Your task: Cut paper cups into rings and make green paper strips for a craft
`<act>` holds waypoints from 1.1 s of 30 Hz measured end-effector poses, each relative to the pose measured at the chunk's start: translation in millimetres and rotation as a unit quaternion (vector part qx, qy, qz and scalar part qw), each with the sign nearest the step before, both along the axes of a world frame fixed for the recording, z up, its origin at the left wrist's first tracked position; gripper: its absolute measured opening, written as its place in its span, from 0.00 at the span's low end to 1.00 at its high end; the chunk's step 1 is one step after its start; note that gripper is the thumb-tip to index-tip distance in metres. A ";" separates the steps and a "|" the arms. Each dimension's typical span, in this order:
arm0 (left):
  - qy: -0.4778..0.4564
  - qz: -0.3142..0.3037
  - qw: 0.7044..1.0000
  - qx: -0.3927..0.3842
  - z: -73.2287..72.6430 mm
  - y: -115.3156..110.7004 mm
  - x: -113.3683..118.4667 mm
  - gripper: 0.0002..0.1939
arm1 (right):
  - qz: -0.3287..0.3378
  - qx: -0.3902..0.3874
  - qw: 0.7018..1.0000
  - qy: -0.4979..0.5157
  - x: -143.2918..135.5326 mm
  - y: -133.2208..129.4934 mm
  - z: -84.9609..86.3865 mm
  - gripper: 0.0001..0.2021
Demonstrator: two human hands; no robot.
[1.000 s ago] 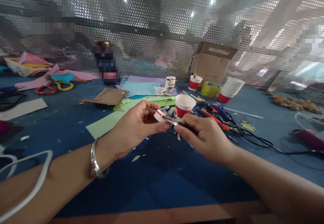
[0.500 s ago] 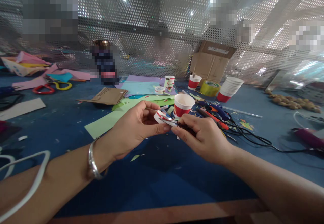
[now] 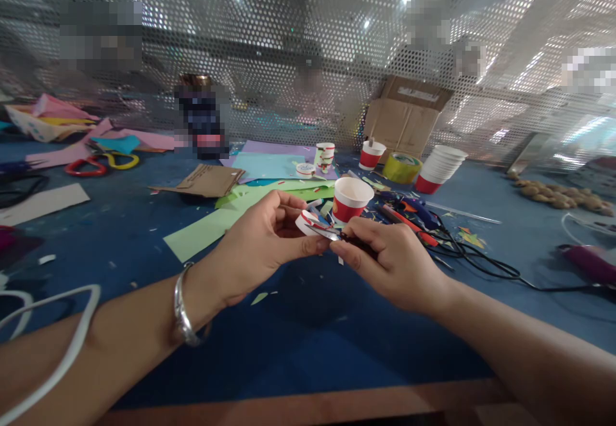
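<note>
Between the fingers and thumb of my left hand [image 3: 260, 237] is a small white-and-red piece of paper cup [image 3: 303, 222], curved like a low ring. My right hand [image 3: 392, 259] is closed round small scissors [image 3: 328, 231], whose dark handles are mostly hidden by the fingers. Their metal blades lie against the cup piece, close to my left thumb. Just behind both hands a red-and-white paper cup [image 3: 353, 203] stands upright. Farther back, a small decorated cup [image 3: 324, 156] stands on coloured paper, beside a low white round piece [image 3: 305, 169].
Green paper [image 3: 197, 233] and folded cardboard [image 3: 206, 180] lie left of centre. Red-and-yellow scissors [image 3: 122, 160] lie far left. Yellow tape [image 3: 401, 167] and stacked cups [image 3: 440, 168] stand at the right, near a glue gun [image 3: 421, 211] with a black cable. A perforated screen [image 3: 269, 92] closes the back.
The whole view has shifted slightly, moving things a little to the right. Both hands keep their grips, and the scissors stay at the cup piece with only a slight change of blade angle.
</note>
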State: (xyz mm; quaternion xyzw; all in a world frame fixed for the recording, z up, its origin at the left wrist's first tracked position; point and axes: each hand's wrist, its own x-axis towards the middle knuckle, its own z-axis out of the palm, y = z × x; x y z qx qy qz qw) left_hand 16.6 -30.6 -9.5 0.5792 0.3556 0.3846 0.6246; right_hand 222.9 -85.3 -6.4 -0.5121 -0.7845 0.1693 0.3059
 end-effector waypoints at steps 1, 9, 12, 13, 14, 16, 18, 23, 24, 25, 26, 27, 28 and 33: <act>-0.001 0.002 1.000 -0.001 0.8 -0.3 -0.3 0.28 | 0.000 0.000 1.000 0.003 0.0 -0.4 0.3 0.17; -0.014 0.000 1.000 0.002 2.4 0.3 0.8 0.28 | -0.016 -0.011 1.000 -0.011 -3.9 0.7 0.8 0.18; -0.012 0.003 1.000 0.002 2.7 -0.1 1.4 0.28 | -0.022 -0.022 0.999 -0.009 -5.3 1.1 -0.1 0.20; -0.008 0.007 1.000 0.003 2.9 -0.3 1.5 0.28 | -0.024 -0.026 0.999 -0.008 -5.5 1.2 -0.3 0.20; -0.005 0.010 1.000 0.004 3.0 -0.5 1.5 0.28 | -0.025 -0.028 0.999 -0.006 -5.7 1.2 -0.4 0.21; 0.000 0.011 1.000 0.009 3.2 -1.0 1.5 0.28 | -0.026 -0.027 0.999 -0.005 -5.8 1.2 -0.4 0.22; -0.001 0.009 1.000 0.012 3.1 -1.5 1.7 0.28 | -0.024 -0.024 0.999 -0.004 -5.9 1.4 -0.2 0.21; -0.006 0.007 1.000 0.016 2.2 -3.0 2.6 0.27 | -0.015 -0.012 1.000 -0.004 -5.8 1.6 0.0 0.20; -0.005 0.007 1.000 0.015 2.1 -3.1 2.7 0.27 | -0.016 -0.009 1.000 -0.003 -5.7 1.5 0.0 0.20; -0.005 0.006 1.000 0.013 2.1 -3.2 2.7 0.27 | -0.016 -0.007 1.000 -0.002 -5.6 1.3 -0.1 0.20; -0.004 0.004 1.000 0.011 2.1 -3.2 2.7 0.27 | -0.016 -0.006 1.000 -0.001 -5.5 1.0 -0.2 0.20; -0.004 0.002 1.000 0.010 2.1 -3.3 2.6 0.27 | -0.016 -0.005 1.000 0.000 -5.3 0.8 -0.2 0.20; -0.004 0.000 1.000 0.010 2.1 -3.3 2.5 0.27 | -0.016 -0.005 1.000 -0.001 -5.2 0.5 -0.1 0.20; -0.002 0.002 1.000 0.019 0.6 -3.8 2.2 0.27 | -0.015 0.001 1.000 -0.003 -5.1 -0.7 1.2 0.20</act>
